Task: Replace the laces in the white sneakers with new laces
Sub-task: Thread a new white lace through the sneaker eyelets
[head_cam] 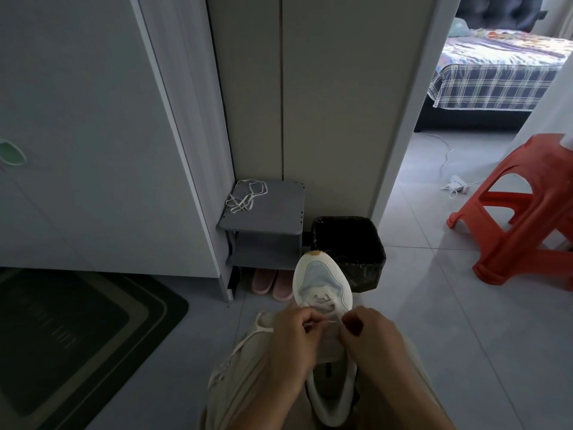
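Note:
A white sneaker (322,283) with a pale blue toe panel rests on my lap, toe pointing away from me. My left hand (294,339) and my right hand (372,336) sit over its lace area, each pinching a thin white lace (329,320) stretched between them near the lowest eyelets. My hands hide the eyelets behind them. A second white sneaker (331,398) lies below, between my legs. A loose tangle of white laces (246,193) lies on the top of the grey shoe rack (273,212).
A black-lined bin (350,243) stands right of the rack, just beyond the sneaker's toe. Pink slippers (273,282) sit under the rack. A red plastic stool (521,212) is at the right, a dark doormat (68,342) at the left, a bed through the doorway.

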### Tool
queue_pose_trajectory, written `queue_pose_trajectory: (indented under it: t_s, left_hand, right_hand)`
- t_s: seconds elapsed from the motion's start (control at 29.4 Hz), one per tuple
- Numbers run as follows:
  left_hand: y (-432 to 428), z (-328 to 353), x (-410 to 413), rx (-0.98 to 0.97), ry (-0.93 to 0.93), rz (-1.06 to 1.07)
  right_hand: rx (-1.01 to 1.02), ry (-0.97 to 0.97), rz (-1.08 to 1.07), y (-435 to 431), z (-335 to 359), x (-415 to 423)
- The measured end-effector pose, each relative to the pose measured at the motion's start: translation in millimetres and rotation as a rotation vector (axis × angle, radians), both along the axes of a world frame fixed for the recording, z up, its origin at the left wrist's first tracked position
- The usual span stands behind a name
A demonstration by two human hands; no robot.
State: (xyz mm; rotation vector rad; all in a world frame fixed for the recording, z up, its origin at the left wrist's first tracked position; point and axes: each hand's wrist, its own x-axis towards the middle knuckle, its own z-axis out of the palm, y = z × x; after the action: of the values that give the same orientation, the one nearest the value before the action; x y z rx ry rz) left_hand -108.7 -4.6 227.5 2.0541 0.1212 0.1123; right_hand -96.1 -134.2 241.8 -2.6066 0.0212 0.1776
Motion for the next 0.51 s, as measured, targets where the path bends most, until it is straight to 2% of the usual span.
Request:
queue_pose_trajectory:
  t_s: [0.1, 0.27, 0.51]
  left_hand:
    - [-9, -11, 0, 0.034, -0.037, 0.032]
    - [-20, -11, 0, -0.104, 0.009, 0.124]
    - [-21, -8, 4, -0.052, 0.029, 0.098]
  right_hand:
    - [0.146, 0.007, -0.043, -9, -6, -5]
    - [0.327, 0.011, -0.066, -14, -7, -8]
    - [0.386, 0.010, -0.060, -18, -9, -9]
